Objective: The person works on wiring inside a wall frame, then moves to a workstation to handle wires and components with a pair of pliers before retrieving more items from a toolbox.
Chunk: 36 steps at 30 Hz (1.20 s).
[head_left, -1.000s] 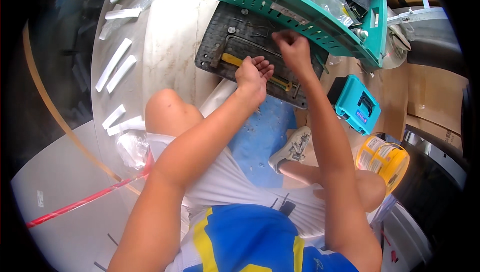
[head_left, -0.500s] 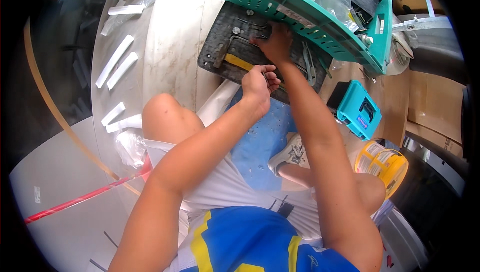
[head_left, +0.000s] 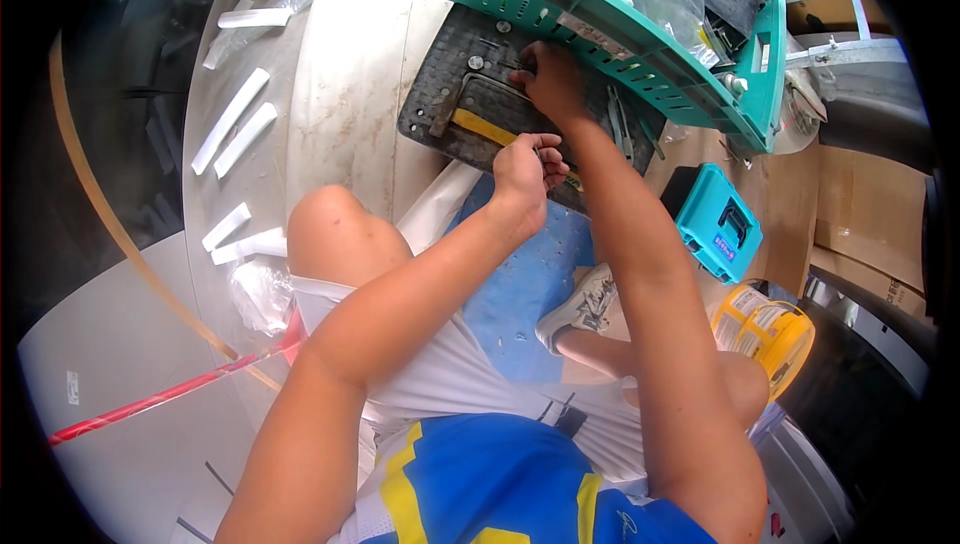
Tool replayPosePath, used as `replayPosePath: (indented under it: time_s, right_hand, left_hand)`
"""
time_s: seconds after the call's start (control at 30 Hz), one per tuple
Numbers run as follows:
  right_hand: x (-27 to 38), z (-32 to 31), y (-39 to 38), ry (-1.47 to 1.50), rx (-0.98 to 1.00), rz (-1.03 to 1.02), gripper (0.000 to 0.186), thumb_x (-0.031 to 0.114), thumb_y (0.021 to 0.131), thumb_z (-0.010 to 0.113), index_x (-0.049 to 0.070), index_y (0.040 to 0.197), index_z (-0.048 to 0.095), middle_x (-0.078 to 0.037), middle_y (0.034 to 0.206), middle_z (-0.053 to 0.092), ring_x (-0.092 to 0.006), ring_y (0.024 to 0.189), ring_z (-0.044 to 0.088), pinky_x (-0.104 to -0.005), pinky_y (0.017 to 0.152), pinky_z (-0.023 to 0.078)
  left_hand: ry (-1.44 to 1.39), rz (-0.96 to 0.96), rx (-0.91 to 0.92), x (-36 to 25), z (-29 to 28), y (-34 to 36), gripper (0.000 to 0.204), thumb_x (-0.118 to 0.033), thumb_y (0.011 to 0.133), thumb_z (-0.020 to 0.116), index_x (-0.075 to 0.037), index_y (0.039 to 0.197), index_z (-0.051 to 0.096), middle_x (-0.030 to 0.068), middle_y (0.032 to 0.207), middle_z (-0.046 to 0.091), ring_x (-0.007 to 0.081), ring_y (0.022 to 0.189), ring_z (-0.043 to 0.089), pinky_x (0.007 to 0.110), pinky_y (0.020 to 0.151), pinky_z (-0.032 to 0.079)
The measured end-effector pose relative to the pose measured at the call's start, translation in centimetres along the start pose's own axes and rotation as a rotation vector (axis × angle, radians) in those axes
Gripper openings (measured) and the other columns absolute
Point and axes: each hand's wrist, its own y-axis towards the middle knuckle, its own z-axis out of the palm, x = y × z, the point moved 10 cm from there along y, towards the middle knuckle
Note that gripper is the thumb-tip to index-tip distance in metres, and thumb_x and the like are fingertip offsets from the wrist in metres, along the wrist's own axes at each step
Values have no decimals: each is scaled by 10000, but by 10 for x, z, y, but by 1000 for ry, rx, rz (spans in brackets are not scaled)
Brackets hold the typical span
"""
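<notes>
A black perforated tray [head_left: 428,104] holds a hammer [head_left: 484,128] with a yellow handle, an L-shaped metal rod [head_left: 466,86], pliers [head_left: 619,122] and small metal pieces. My right hand [head_left: 555,84] bends over the tray's far middle, thumb and fingers drawn together. Whatever sits between those fingertips is too small or hidden to name. Closer to me, my left hand [head_left: 522,176] hovers above the near edge by the hammer handle, palm turned partly up and fingers curled in. Its contents, if any, cannot be made out.
A green crate [head_left: 600,39] of plastic bags and parts stands just behind the tray. At right are a turquoise toolbox [head_left: 722,224], a yellow bucket [head_left: 765,334] and cardboard boxes [head_left: 868,214]. White strips [head_left: 230,122] lie at left. Blue sheeting [head_left: 515,284] spreads beneath the tray.
My right hand's fingers, earlier reaching out among thin metal pieces on the tray, have drawn together. My left hand has shifted slightly right, its fingers still curled.
</notes>
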Motion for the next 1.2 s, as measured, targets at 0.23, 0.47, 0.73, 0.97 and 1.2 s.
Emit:
replayPosePath:
  time_s: [0.23, 0.47, 0.73, 0.97, 1.2]
  right_hand:
    - [30, 2, -10, -271, 45, -222, 257, 239, 808, 716, 51, 921, 583, -140, 951, 613, -339, 954, 611, -456, 756, 517]
    - [29, 10, -5, -349, 52, -205, 249, 253, 838, 677, 49, 925, 564, -142, 950, 604, -336, 936, 626, -451, 748, 533]
    - [26, 20, -6, -430, 66, -198, 171, 220, 910, 530, 54, 930, 566, -169, 875, 657, -336, 742, 677, -453, 607, 553]
    - [21, 30, -7, -504, 186, -248, 183, 152, 940, 431, 28, 923, 564, -185, 710, 676, -342, 609, 680, -458, 509, 537]
    - [15, 9, 10, -332, 305, -187, 270, 208, 963, 450, -30, 898, 560, -260, 751, 638, -428, 769, 654, -468, 677, 523]
  left_hand:
    - [24, -7, -9, 1, -5, 2, 238, -202, 954, 426, -48, 996, 602, 20, 724, 595, 170, 680, 582, 312, 689, 472]
    - [14, -11, -9, -2, -3, -1, 235, -184, 953, 418, -44, 1014, 596, 23, 725, 597, 172, 678, 580, 317, 687, 465]
    - [9, 34, -18, -11, -7, 6, 221, -183, 954, 426, -44, 1019, 586, 26, 733, 596, 171, 676, 575, 320, 697, 463]
    - [39, 35, -19, -11, -7, 5, 227, -193, 957, 424, -45, 1009, 589, 25, 731, 594, 170, 682, 576, 322, 707, 464]
    - [6, 34, -13, -14, -8, 12, 240, -211, 956, 422, -44, 1002, 588, 46, 767, 606, 190, 698, 582, 331, 714, 467]
